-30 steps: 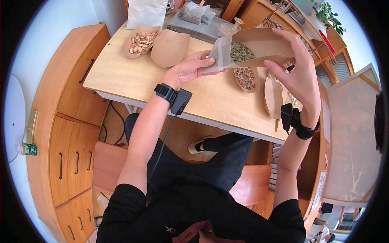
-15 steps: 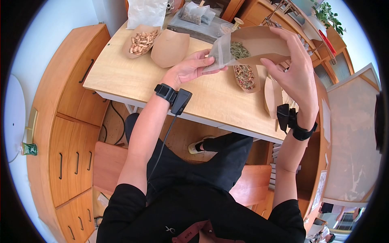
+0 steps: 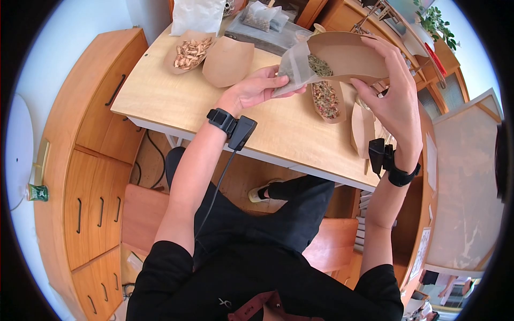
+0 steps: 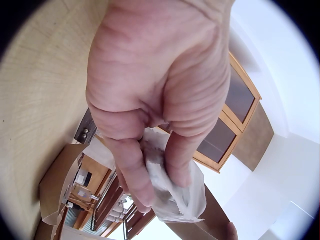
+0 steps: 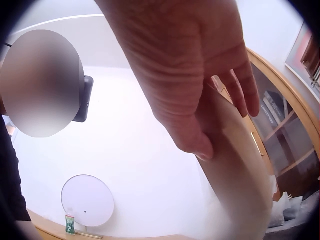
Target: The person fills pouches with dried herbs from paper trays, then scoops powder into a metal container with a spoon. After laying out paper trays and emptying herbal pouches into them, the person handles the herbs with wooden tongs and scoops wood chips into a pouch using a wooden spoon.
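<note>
My left hand (image 3: 259, 88) pinches a translucent white tea bag (image 3: 293, 72) between thumb and fingers above the table. The bag's fine, crinkled material shows in the left wrist view, below the fingertips. With thumb and fingers, my right hand (image 3: 395, 88) grips a brown paper tray (image 3: 350, 51) by its far right end. This boat-shaped tray tilts toward the bag, its left end at the bag's mouth. Dried green herbs (image 3: 321, 65) lie at that lower end. Under it on the table, another paper tray holds mixed dried petals (image 3: 326, 100).
Dried brown slices (image 3: 191, 53) fill a tray at the left, beside a bare paper tray (image 3: 228, 61). Behind them stand a white bag (image 3: 197, 16) and a grey box (image 3: 256, 38) with filled tea bags (image 3: 259, 16) on it. Another paper tray (image 3: 362, 128) lies at the table's right.
The right hand has shifted the tray slightly left and tipped it a little. The left hand keeps its pinch on the tea bag. The head view has shifted slightly.
</note>
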Demonstrator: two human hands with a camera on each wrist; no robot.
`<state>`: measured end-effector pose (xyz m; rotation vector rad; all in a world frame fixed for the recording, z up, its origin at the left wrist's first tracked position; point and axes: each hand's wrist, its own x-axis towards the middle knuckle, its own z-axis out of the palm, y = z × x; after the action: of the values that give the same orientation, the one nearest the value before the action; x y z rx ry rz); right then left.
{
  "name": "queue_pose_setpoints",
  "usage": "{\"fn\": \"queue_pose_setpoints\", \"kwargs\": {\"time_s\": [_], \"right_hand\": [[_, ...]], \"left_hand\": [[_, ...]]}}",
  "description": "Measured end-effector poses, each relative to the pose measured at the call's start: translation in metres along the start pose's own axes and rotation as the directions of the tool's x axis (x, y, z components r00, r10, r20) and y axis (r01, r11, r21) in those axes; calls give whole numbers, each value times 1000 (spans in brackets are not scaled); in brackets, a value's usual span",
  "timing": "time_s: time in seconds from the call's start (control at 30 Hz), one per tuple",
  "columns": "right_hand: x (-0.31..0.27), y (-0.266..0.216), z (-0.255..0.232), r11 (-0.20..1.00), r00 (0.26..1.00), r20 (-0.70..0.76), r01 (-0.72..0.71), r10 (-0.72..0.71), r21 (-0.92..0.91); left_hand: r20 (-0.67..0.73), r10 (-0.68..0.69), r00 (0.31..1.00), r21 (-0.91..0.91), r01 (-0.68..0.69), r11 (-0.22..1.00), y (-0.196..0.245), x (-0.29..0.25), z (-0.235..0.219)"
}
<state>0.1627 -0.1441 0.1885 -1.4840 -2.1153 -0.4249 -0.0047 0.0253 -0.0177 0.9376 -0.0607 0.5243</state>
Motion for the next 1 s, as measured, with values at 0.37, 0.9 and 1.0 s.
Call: {"fn": "queue_pose_setpoints", "kwargs": {"time_s": [0.37, 0.9, 1.0], "right_hand": [[-1, 0, 4, 997, 995, -71, 66, -68, -37], [1, 2, 21, 988, 979, -137, 141, -149, -62], [3, 0, 21, 984, 977, -135, 154, -164, -85]], "left_hand": [[-24, 0, 1000, -103, -3, 995, 1, 0, 2], [-29, 17, 999, -146, -21, 989, 0, 0, 1], [-30, 28, 999, -148, -33, 988, 2, -1, 3]]}}
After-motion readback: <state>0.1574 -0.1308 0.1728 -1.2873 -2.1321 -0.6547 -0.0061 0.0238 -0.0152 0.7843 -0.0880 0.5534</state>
